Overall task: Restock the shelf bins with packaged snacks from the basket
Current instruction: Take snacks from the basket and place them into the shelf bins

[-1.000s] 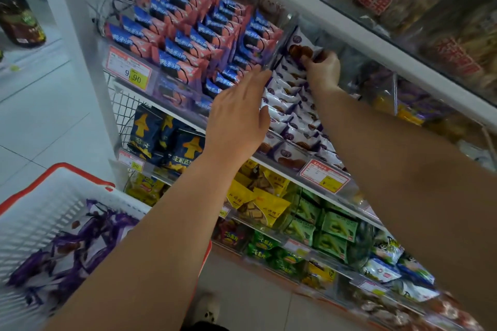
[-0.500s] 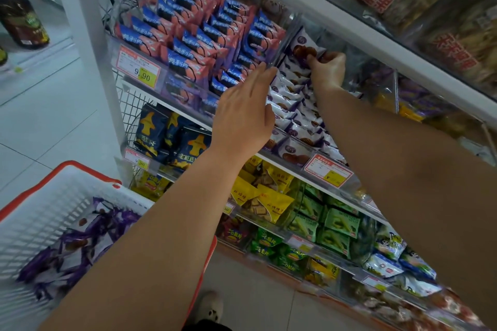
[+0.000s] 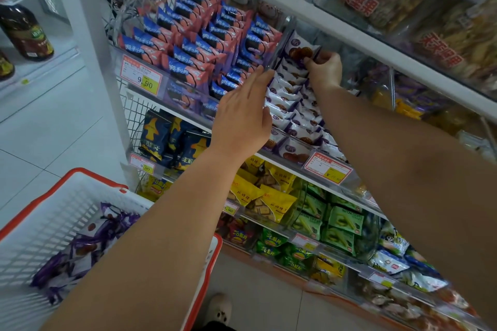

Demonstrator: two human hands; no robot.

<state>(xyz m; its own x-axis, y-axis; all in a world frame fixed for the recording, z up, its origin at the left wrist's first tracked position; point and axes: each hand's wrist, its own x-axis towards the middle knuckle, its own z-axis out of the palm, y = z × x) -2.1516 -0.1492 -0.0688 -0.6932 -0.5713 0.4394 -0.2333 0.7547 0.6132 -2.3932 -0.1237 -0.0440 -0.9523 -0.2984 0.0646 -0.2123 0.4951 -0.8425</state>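
- Fingers of the right hand (image 3: 324, 70) pinch a white-and-purple snack packet (image 3: 301, 49), upper centre of frame, at the back of the clear shelf bin (image 3: 295, 154).
- Left hand (image 3: 242, 118), fingers straight, presses the packet row (image 3: 289, 105).
- White plastic basket with red rim (image 3: 48, 212), lower left, holds more purple packets (image 3: 80, 247).

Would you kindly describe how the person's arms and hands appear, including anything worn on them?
Both forearms are bare to the frame edge, with no sleeves showing. The left hand and right hand wear no gloves, and no watch, bracelet or ring is visible. The fingers look unadorned; the nails are too small to judge.
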